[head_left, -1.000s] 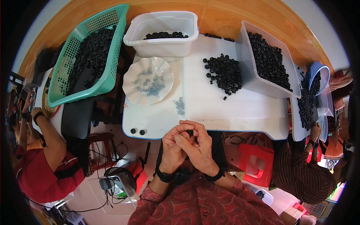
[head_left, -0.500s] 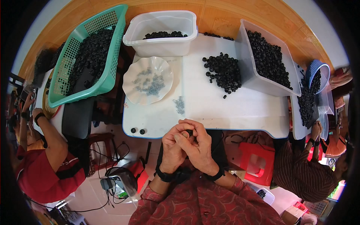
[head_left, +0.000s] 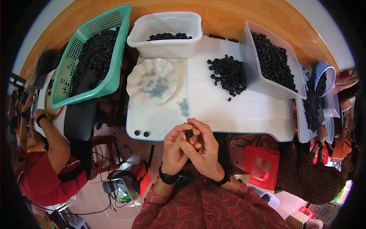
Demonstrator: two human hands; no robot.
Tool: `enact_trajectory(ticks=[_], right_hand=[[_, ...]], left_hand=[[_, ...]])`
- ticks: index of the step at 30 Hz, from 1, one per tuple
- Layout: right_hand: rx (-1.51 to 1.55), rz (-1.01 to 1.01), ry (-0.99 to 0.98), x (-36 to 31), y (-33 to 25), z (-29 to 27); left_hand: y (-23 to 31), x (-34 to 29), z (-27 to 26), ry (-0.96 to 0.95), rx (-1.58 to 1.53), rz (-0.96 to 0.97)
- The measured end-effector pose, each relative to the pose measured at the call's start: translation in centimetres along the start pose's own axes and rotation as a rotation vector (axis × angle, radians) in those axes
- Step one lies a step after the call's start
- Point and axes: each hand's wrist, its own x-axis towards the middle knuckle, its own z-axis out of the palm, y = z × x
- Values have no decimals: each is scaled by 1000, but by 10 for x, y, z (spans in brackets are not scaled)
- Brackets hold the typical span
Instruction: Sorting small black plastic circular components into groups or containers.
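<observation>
Above the table's near edge, my left hand (head_left: 173, 150) pinches a small black round part (head_left: 189, 133) with a hole in its middle. Close against it, my right hand (head_left: 206, 154) has its fingers curled around the same spot, and its thumb lies across below the part. Whatever lies between the right fingertips is hidden. Two like black parts (head_left: 141, 133) stand at the table's front left corner. Tiny clear pieces (head_left: 183, 107) are scattered just beyond my hands, and more lie in a white wavy-rimmed plate (head_left: 133, 78).
A heap of black parts (head_left: 228, 74) lies on the white table (head_left: 244, 114). Beyond stand a green basket (head_left: 114, 84), a white tub (head_left: 167, 49) and a translucent bin (head_left: 267, 82), all holding black parts. People sit on both sides. A red stool (head_left: 261, 164) stands at right.
The black part has come more into sight between my fingertips, its holed face now showing. My right index finger has lifted and my hands have opened slightly apart.
</observation>
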Motion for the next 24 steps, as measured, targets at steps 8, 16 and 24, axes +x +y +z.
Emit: enact_trajectory(ticks=[8,16,24], right_hand=[[69,-42,-25,0,2,-5],[214,62,-64,0,4,-15],[99,73,10,-6,0,-19]], left_hand=[[-7,-1,-15,-81,-78,1],[-12,1,-16,-147,-178,-60],[-13,-1,-12,-186,-163,-94]])
